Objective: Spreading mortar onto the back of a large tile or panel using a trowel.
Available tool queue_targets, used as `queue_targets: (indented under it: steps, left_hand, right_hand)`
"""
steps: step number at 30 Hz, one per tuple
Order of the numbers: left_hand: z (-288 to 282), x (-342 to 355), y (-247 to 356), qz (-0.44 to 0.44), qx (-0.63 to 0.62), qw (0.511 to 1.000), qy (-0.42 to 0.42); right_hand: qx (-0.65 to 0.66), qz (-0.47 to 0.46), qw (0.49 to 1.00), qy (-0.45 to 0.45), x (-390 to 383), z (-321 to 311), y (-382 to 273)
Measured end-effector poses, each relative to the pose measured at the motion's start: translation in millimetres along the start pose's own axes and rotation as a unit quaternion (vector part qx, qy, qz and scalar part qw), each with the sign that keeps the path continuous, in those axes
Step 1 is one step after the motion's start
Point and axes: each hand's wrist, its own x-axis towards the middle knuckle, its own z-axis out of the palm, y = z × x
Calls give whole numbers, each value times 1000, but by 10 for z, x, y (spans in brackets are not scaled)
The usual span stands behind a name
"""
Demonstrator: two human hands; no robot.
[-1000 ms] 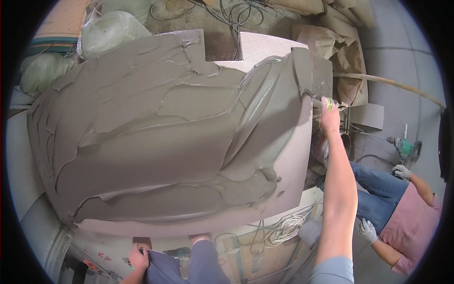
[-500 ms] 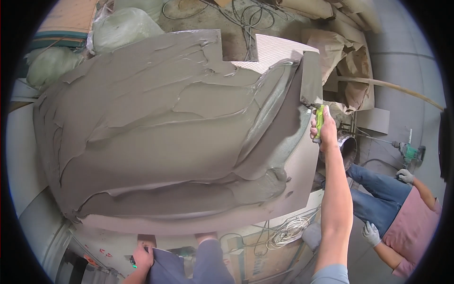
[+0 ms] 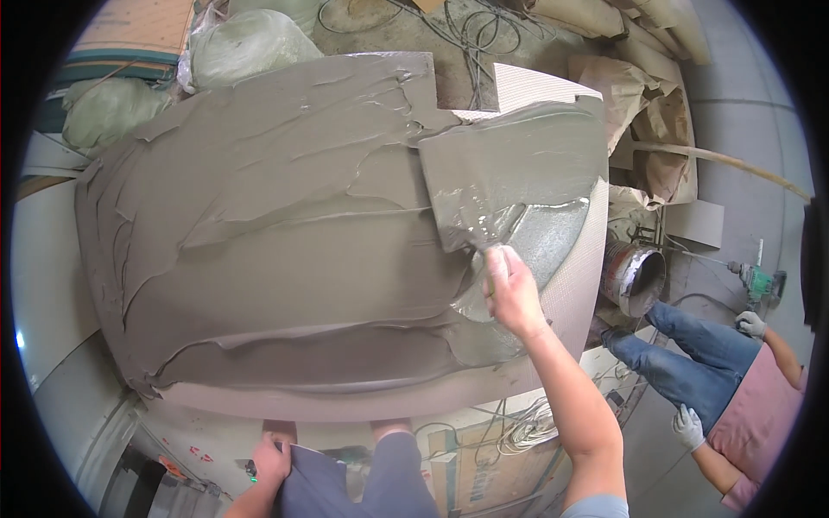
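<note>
My right hand [image 3: 511, 292] is closed round the handle of a wide putty knife [image 3: 458, 194], whose broad blade is smeared with grey paste. The blade lies against the wet grey mortar [image 3: 294, 207] that coats most of a large pinkish, ribbed panel [image 3: 553, 341]. Bare panel shows along its near and right edges and at the far right corner. A paler, thinly coated patch lies just right of the blade. My left hand [image 3: 273, 457] is down beside my left thigh with fingers curled; what they hold, if anything, is hidden. A small black device [image 3: 251, 469] sits by that hand.
To the right, a person in gloves and jeans [image 3: 704, 350] is near a round bucket [image 3: 636, 278] and a green power mixer [image 3: 758, 283]. Torn brown paper bags [image 3: 665, 121], wrapped bundles [image 3: 250, 52] and loose cables [image 3: 475, 34] lie beyond the panel. A coiled cable [image 3: 527, 427] lies below it.
My right hand has swept the putty knife leftward from the panel's right edge, spreading mortar over the upper right area. My left hand stays by my thigh.
</note>
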Motion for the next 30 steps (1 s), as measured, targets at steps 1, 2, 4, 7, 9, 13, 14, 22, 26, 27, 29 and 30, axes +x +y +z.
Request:
queue_targets:
  steps: [1,2,4,7,9,13,14,22,26,27,29,30]
  left_hand:
    - [11,6,-16,6,-5,1000,8]
    - [33,7,-19,-5,-3,1000,17]
    - [4,-17,-38,-10,-15,1000,18]
    - [26,-26,-90,-9,-40,999,18]
    - [96,38,-115,0,-55,998,16]
    - [170,25,-189,7,-86,996,21]
    - [158,16,-179,0,-87,996,22]
    - [236,16,-180,-20,-64,998,16]
    - [310,33,-165,-25,-86,996,13]
    - [357,40,-161,-18,-86,996,19]
    - [396,-1,-124,-34,-88,995,31]
    - [367,-15,-73,-41,-92,995,27]
  right_hand:
    - [-109,-60,992,19,-28,73,-21]
    - [-154,-65,986,17,-37,59,-75]
    - [-201,-72,975,55,20,-51,-158]
    - [-212,-58,966,136,173,-401,-59]
    - [-277,-131,918,252,367,-764,406]
    - [-245,-1,926,287,507,-1263,430]
    - [-129,53,948,285,535,-1361,392]
    - [47,25,989,134,639,-1292,-589]
    - [3,24,997,79,929,-1067,-905]
    - [-26,-7,996,82,1069,-1080,-877]
    - [-42,-25,994,101,1295,-1080,-971]
    - [-35,-25,993,106,1449,-1120,-995]
